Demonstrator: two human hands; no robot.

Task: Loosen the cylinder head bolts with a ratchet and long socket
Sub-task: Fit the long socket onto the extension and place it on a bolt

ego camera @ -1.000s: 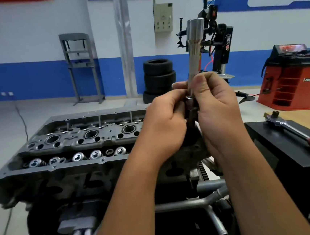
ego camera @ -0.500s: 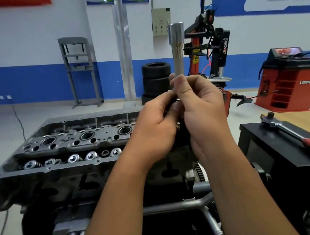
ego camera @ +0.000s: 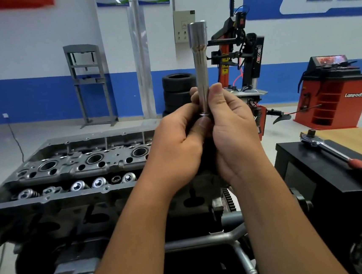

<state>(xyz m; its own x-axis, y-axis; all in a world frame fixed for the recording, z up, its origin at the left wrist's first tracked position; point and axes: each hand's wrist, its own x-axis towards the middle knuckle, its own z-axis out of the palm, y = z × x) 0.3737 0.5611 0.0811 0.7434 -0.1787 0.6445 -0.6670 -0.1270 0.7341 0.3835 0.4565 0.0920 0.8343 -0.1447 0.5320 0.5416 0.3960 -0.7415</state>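
Both hands raised above the right end of the cylinder head [ego camera: 72,169], working one tool between them. Long socket [ego camera: 200,68] stands upright, wide end up; the right hand [ego camera: 232,132] pinches its lower shaft between thumb and fingers. Left hand [ego camera: 176,146] is curled around something dark just under the socket, thumb pressed against the joint; what that piece is cannot be told, it is hidden in the palms. Ratchet [ego camera: 341,154] lies flat on the black stand right of the head, drive end toward the far edge, red grip toward the near corner, touched by neither hand. Judgement: task barely begun. Socket is still being fitted or checked, not yet on the ratchet, and no bolt shows any sign of being turned; the whole loosening sequence is left. Top of the head is open, with bores and valve springs exposed, and its raised rim runs all round; the socket will likely have to drop straight down into a deep hole. Floor beyond the head is open, so there is probably swing room for the handle on the far and left sides; the stand crowds the right side.
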